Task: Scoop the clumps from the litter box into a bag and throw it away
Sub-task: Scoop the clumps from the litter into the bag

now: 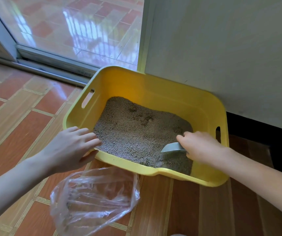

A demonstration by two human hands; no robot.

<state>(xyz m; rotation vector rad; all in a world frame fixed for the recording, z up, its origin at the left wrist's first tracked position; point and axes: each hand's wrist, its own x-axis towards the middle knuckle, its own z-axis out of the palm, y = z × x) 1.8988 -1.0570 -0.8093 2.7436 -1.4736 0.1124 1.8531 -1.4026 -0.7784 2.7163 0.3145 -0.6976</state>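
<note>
My left hand (72, 147), fingers straight, steadies the yellow plastic litter box (153, 92) at its near rim; my right hand (199, 147) grips the grey plastic scoop (171, 148) inside it; the clear plastic bag (94, 198) lies just in front, ready for the clumps (146, 118).

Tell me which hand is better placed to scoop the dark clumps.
Right. The right hand holds the grey scoop in the litter; the left hand lies open on the litter box rim.
</note>
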